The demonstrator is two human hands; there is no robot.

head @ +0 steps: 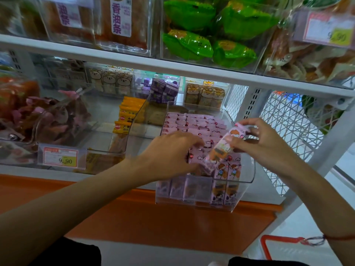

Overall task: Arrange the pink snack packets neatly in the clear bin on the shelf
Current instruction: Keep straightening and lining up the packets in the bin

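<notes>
The right hand [257, 140] pinches one long pink cartoon-printed snack packet [221, 148] tilted over the clear plastic bin [247, 169] on the white shelf, probably to slot it upright. The left hand [172, 154], fingers curled, presses among the packed pink rows [194, 125], seemingly opening a gap. A price tag [60, 157] nearby reads 9.90.

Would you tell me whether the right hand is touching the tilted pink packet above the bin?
Touching. The head view shows the right hand pinching the tilted pink packet's upper end between thumb and fingers.
</notes>
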